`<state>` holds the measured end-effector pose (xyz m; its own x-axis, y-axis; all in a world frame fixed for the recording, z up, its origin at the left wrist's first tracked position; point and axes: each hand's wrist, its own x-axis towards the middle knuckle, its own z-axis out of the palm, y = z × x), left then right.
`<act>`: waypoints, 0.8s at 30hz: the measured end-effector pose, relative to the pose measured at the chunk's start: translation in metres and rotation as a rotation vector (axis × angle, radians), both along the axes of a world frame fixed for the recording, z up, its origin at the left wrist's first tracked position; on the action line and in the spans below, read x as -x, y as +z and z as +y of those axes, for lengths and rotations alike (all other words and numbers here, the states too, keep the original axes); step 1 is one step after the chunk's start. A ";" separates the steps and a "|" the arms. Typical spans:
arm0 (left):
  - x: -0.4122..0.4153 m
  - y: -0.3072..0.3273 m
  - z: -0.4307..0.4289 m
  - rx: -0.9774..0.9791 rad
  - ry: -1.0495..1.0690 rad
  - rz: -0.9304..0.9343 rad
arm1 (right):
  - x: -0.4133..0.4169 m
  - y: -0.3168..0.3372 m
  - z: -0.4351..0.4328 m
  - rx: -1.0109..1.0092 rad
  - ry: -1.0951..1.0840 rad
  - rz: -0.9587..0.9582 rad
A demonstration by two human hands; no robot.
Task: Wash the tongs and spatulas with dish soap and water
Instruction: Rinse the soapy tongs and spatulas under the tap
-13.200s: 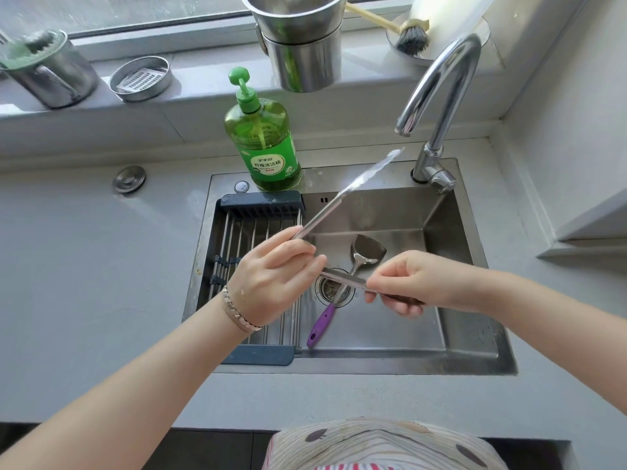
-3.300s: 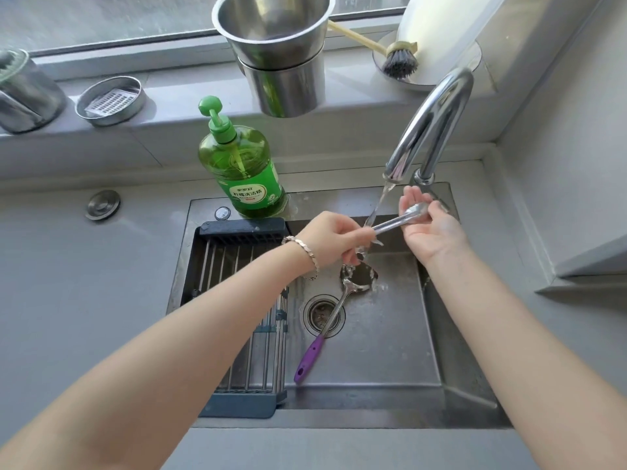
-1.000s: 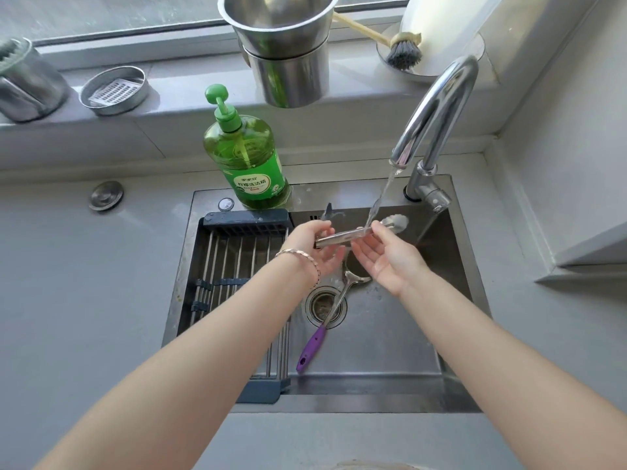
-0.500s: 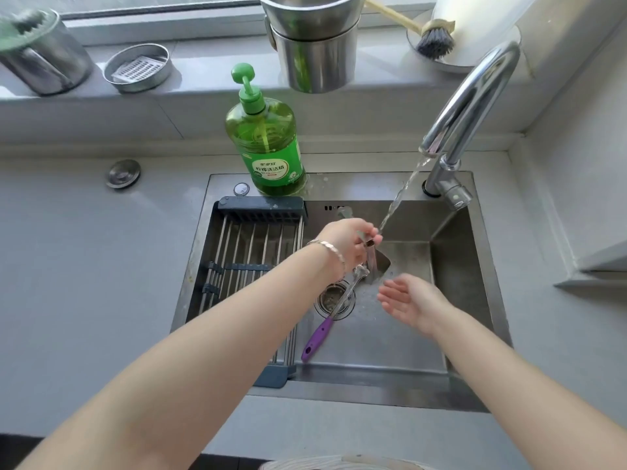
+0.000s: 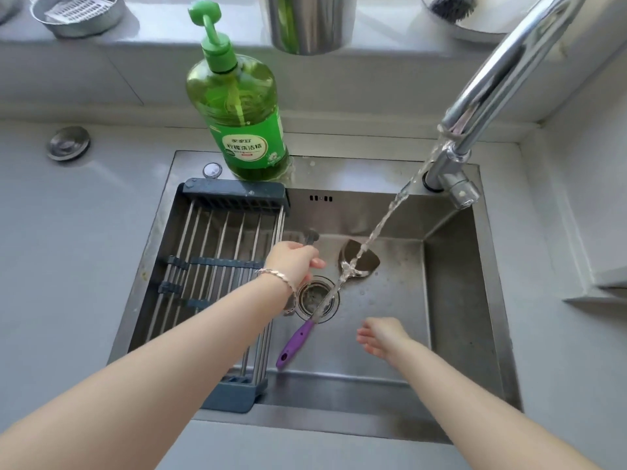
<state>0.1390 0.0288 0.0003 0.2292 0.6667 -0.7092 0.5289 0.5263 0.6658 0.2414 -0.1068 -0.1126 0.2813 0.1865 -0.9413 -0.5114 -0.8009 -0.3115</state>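
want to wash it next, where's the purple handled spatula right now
In the head view the spatula lies in the sink across the drain, blade under the water stream, purple handle nearer the person, between the left hand and the right hand.

Bare forearms, left wrist bracelet (image 5: pixel 276 276)

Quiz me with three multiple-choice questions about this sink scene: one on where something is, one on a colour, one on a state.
1. Where does the spatula lie? A) on the drying rack B) on the sink floor C) on the windowsill
2. Its handle colour? A) purple B) red C) black
3. The faucet is: A) running B) turned off C) covered by cloth
Answers: B, it lies across the drain; A, the grip is purple; A, a stream falls onto the spatula.
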 end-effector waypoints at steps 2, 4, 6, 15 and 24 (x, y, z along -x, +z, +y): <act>0.012 -0.009 -0.001 0.019 -0.019 -0.019 | 0.005 -0.025 0.023 -0.026 0.063 -0.024; 0.020 -0.016 -0.003 0.053 -0.011 -0.070 | 0.011 -0.049 0.047 -0.069 0.072 -0.047; 0.025 -0.025 -0.003 0.081 0.036 -0.143 | 0.016 -0.079 0.066 -0.087 0.053 -0.065; 0.043 -0.053 0.003 0.078 0.143 -0.178 | 0.026 -0.113 0.084 -0.092 -0.162 -0.128; 0.023 -0.014 -0.017 -0.115 0.004 -0.088 | -0.013 0.002 0.057 -0.409 -0.137 -0.387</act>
<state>0.1164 0.0122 -0.0137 0.2845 0.7436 -0.6050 0.4641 0.4454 0.7657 0.2548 -0.0500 -0.1105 0.6377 0.4512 -0.6243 -0.3894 -0.5105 -0.7667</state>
